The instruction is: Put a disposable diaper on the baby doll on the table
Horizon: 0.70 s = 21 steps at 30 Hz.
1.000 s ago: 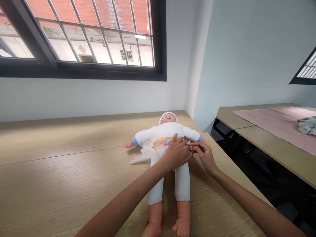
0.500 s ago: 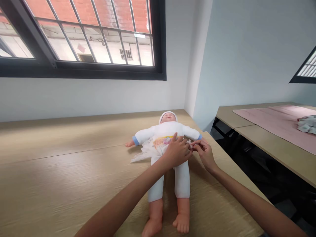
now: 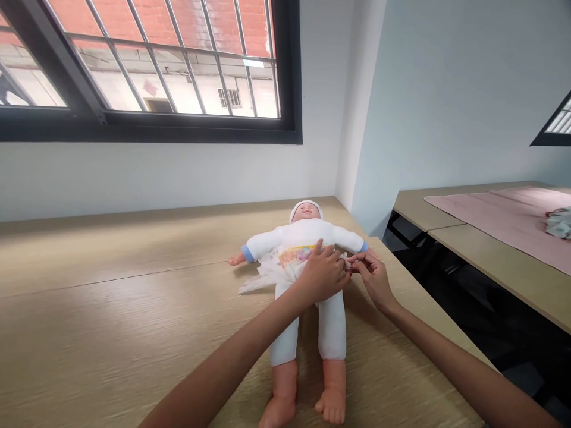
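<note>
A baby doll [image 3: 308, 232] in white clothes with blue cuffs lies face up on the table, its feet towards me. Around its waist is a white disposable diaper [image 3: 288, 259] with a coloured print on the front; its left side spreads out loosely. My left hand [image 3: 325, 274] lies over the diaper's front, one finger stretched out and the others bent onto its right edge. Right beside it, my right hand [image 3: 369, 274] pinches the diaper's side edge between thumb and fingers. The fingertips of both hands almost meet there, partly hiding the edge.
The wooden table [image 3: 134, 333] ends in an edge right of the doll. Across a dark gap stands another table with a pink cloth [image 3: 499, 211] and a bunched light fabric [image 3: 559, 223]. A wall and a barred window [image 3: 178, 59] rise behind.
The view has shifted slightly, so the doll and hands appear a little further right. Both hands keep their places at the diaper's right side.
</note>
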Motion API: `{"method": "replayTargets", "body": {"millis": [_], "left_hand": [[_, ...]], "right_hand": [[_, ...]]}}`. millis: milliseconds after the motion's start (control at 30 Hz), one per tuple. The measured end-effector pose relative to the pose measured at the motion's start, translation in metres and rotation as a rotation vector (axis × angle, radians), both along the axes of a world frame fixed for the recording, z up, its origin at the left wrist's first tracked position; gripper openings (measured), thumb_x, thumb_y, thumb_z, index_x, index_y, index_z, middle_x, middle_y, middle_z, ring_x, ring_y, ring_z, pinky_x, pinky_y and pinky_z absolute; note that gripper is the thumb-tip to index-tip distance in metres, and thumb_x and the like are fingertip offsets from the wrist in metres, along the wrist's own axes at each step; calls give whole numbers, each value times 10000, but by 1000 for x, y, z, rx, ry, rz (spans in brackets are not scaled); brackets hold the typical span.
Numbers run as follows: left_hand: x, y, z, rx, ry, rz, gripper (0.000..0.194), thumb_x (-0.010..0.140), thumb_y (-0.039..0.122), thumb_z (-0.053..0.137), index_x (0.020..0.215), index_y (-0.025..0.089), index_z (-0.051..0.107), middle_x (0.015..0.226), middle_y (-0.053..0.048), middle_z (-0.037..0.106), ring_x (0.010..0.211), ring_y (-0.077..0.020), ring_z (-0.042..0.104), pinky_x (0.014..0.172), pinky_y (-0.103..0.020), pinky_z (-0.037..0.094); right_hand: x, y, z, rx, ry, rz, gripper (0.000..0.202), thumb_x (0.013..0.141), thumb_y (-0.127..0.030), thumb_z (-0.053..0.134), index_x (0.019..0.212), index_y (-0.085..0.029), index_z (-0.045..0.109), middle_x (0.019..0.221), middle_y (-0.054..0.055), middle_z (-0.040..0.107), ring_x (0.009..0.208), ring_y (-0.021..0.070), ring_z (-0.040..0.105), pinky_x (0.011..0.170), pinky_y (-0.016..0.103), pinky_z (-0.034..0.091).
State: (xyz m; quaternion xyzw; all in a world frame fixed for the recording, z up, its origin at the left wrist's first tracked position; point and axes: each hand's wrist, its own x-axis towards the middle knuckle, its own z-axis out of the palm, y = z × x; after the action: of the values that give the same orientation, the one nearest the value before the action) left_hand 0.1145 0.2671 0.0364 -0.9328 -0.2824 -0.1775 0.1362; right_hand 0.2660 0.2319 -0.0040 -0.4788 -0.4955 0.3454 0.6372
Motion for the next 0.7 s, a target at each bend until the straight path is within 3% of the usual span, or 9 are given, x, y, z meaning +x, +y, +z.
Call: {"method": "replayTargets", "body": {"millis": [700], "left_hand": [[0, 1, 2, -9, 11, -11, 301, 924, 328, 427, 857, 172, 676, 874, -58, 671, 1002, -243, 563, 1049, -492, 308]], "right_hand": [[0, 3, -6, 5, 16, 33, 116, 767, -291, 601, 760, -189, 656, 785, 23, 678, 732, 169, 628, 721, 321, 531]]}}
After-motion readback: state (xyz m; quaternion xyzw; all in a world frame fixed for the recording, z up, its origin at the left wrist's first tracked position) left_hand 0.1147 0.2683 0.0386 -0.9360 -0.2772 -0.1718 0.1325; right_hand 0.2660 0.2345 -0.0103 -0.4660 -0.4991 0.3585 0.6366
